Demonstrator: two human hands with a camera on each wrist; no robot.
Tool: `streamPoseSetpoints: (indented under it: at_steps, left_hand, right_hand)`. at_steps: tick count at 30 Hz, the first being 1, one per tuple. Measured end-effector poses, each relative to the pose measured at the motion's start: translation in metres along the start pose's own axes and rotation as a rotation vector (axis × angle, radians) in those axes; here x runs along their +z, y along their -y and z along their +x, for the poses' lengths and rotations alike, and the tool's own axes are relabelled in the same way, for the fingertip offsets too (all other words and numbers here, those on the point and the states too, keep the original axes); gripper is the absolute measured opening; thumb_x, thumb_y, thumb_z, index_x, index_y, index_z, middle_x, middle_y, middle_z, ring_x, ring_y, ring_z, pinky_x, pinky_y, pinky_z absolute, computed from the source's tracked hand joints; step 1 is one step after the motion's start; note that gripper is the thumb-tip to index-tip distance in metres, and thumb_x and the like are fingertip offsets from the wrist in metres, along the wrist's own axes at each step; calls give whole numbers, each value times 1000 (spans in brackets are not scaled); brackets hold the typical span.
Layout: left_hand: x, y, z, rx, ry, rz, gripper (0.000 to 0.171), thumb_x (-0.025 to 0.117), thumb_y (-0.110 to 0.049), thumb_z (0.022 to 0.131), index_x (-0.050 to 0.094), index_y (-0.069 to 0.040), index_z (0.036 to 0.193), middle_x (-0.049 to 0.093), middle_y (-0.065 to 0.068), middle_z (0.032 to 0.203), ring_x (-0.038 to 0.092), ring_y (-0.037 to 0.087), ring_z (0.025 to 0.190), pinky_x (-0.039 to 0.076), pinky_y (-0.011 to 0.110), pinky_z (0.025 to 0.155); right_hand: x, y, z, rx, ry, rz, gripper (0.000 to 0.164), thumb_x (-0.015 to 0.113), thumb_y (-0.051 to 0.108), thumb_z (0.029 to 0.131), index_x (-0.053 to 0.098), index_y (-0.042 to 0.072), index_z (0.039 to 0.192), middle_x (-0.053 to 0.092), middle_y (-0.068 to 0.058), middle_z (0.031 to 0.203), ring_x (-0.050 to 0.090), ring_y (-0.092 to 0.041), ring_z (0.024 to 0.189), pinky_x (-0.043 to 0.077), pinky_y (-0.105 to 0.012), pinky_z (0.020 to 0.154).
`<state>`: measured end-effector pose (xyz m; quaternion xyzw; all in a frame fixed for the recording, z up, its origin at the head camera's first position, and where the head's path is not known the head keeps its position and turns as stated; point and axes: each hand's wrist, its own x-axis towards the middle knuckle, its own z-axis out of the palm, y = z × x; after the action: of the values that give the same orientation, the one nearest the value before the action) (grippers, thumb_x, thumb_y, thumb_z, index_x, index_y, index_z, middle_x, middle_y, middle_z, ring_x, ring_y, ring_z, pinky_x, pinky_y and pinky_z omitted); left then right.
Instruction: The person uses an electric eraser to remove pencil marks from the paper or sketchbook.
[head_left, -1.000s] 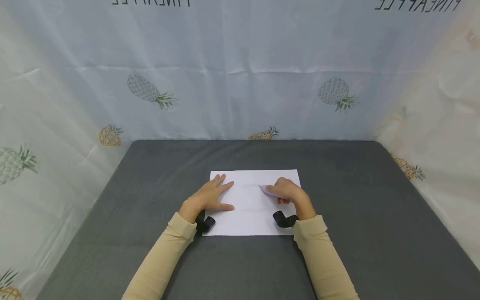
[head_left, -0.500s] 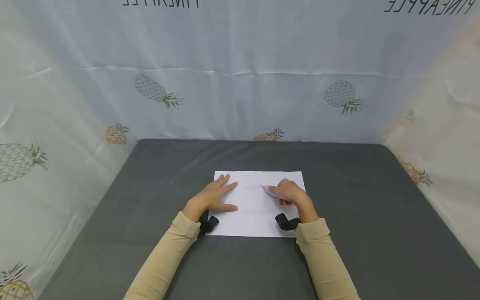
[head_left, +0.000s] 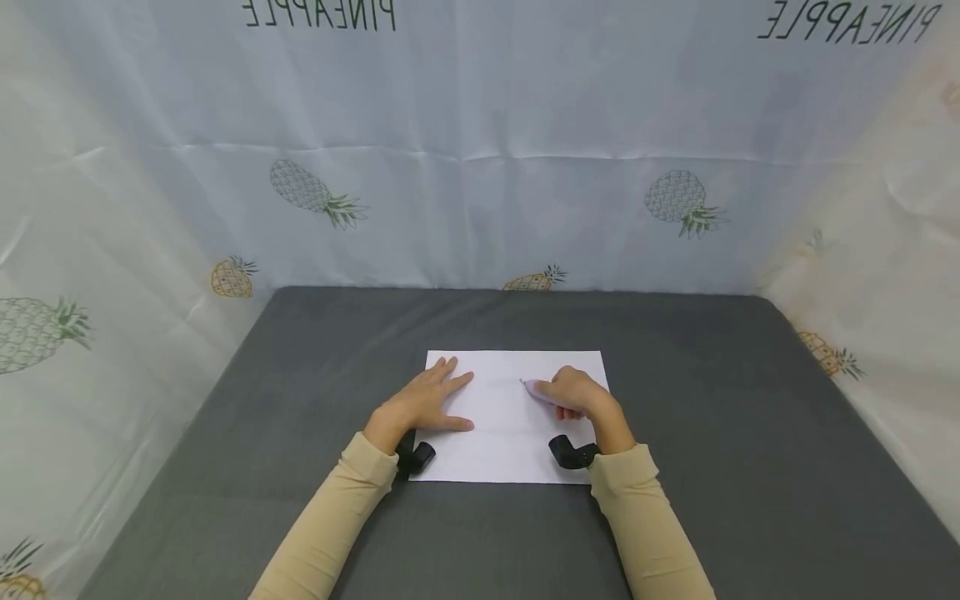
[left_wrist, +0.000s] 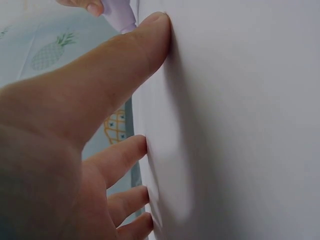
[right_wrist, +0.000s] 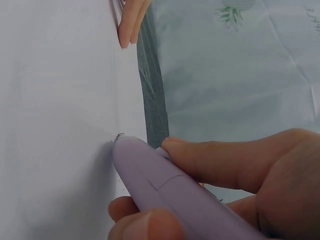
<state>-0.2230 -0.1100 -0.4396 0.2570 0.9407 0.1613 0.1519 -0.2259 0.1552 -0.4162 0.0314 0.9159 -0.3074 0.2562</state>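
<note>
A white sheet of paper [head_left: 495,454] lies on the dark tabletop. My left hand [head_left: 427,396] rests on its left part with fingers and thumb spread. In the left wrist view, the thumb [left_wrist: 145,42] and several fingertips touch the sheet. My right hand [head_left: 581,392] holds a thick lilac pen-shaped electric eraser [right_wrist: 165,180], its thumb right at the side button [right_wrist: 162,152]. The tip meets the paper at a small dark pencil mark [right_wrist: 120,135], with tiny specks nearby. The rear of the eraser is hidden by the hand.
Dark cloth covers the table [head_left: 345,333]. A pale curtain [head_left: 480,100] printed with pineapples hangs behind and at both sides. Black wrist cameras [head_left: 572,452] sit on both wrists, over the near part of the sheet.
The head view shifts slightly, first sideways, then upward. Both hands keep nearly the same places on the paper, and the eraser tip stays close to the same spot.
</note>
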Motion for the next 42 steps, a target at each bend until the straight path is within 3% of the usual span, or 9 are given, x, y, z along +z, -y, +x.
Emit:
streamPoseSetpoints:
  at_steps: [7, 24, 35, 42]
  left_hand:
    - [1, -3, 2, -30, 21, 42, 83, 67, -49, 85, 33, -13, 151, 16, 20, 162, 12, 39, 152, 20, 55, 122]
    - [1, -1, 6, -26, 24, 65, 82, 66, -49, 86, 31, -14, 152, 14, 20, 163, 10, 40, 152, 19, 56, 122]
    - [-5, -1, 5, -28, 37, 64, 84, 66, -50, 86, 29, -14, 152, 12, 20, 163, 9, 40, 152, 18, 56, 122]
    - [-3, -1, 7, -28, 46, 63, 84, 65, -51, 86, 28, -15, 153, 11, 19, 163, 8, 39, 152, 17, 56, 122]
  right_hand:
    - [2, -1, 0, -17, -7, -1, 47, 52, 38, 96, 59, 4, 64, 48, 0, 48, 37, -11, 43, 33, -21, 43]
    - [-3, -2, 4, 2, 16, -25, 49, 52, 41, 96, 62, 3, 67, 50, -1, 49, 39, -11, 43, 33, -22, 44]
    - [-8, 2, 1, -3, 90, -57, 45, 52, 41, 96, 61, 4, 74, 48, 1, 48, 38, -9, 44, 31, -21, 44]
    - [-7, 0, 5, -2, 43, -15, 47, 53, 42, 95, 61, 4, 69, 49, 0, 49, 38, -10, 43, 32, -21, 44]
